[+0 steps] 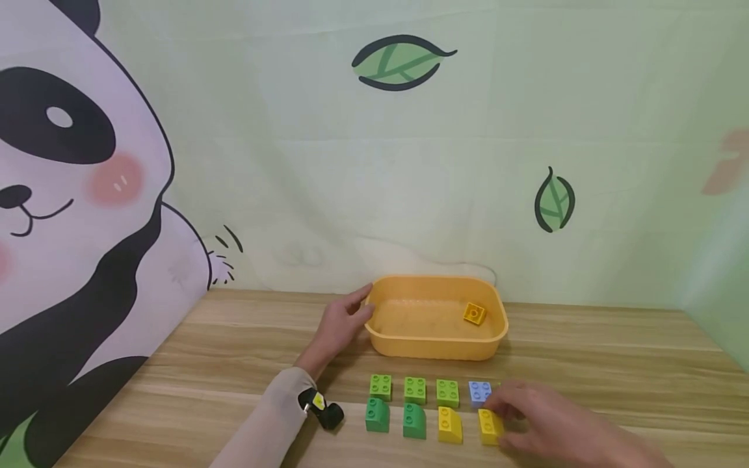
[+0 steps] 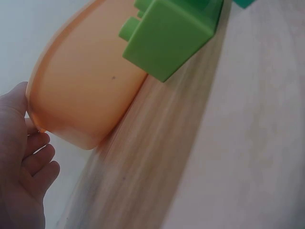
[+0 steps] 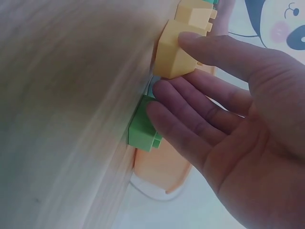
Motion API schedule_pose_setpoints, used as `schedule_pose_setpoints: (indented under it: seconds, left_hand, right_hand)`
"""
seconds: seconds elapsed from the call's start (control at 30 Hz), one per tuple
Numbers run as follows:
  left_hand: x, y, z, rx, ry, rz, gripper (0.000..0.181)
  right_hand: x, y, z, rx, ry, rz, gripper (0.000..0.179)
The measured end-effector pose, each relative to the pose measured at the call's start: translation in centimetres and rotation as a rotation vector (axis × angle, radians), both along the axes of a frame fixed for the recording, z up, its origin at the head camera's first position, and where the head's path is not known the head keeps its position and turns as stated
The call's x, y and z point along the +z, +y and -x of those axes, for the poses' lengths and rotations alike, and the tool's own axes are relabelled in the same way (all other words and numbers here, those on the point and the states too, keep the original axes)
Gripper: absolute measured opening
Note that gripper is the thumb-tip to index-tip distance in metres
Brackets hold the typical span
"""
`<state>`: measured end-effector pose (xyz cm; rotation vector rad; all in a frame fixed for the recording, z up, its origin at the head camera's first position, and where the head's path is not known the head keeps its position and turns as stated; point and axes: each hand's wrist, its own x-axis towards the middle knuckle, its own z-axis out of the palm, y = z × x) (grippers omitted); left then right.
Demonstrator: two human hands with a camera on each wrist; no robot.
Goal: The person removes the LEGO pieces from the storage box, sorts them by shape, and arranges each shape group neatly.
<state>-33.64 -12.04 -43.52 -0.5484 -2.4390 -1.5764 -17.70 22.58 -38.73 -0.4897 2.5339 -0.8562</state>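
Observation:
My left hand (image 1: 341, 325) holds the left end of an orange plastic basin (image 1: 435, 349), thumb and fingers at its rim. In the left wrist view the other fingers (image 2: 39, 160) curl beside the basin's end wall. At the lower right, my right hand (image 1: 547, 416) pinches a yellow sloped building brick (image 1: 489, 426), the rightmost visible in the front row. The right wrist view shows the thumb (image 3: 190, 40) on that brick's face and the index finger at its other side. The remaining fingers extend near a green brick (image 3: 142, 126).
Inside the basin lies a yellow brick (image 1: 474, 314). Light green bricks (image 1: 415, 390) and a blue brick (image 1: 479, 393) form the back row. Dark green bricks (image 1: 414, 421) and another yellow sloped brick (image 1: 449, 426) stand in front. Behind the wooden table (image 1: 585, 344) hangs a panda-print cloth (image 1: 304, 162).

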Motion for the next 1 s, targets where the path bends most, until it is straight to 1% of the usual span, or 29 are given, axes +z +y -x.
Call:
schedule_pose_setpoints:
  seconds: [0.23, 0.53, 0.73, 1.0]
  left_hand:
    - [0.04, 0.01, -0.08, 0.002, 0.002, -0.008, 0.05]
    - [0.15, 0.07, -0.15, 0.003, -0.003, 0.003, 0.05]
    - [0.19, 0.09, -0.14, 0.004, -0.001, 0.006, 0.05]
    - [0.15, 0.0, -0.16, -0.002, 0.008, 0.009, 0.05]
  right_hand:
    - [-0.05, -0.1, 0.2, 0.008, 0.01, -0.011, 0.032]
    - [-0.04, -0.1, 0.32, 0.019, 0.031, -0.019, 0.031]
    - [0.01, -0.22, 0.3, 0.026, 0.051, -0.009, 0.032]
    - [-0.06, -0.02, 0.24, 0.038, 0.034, 0.014, 0.03]
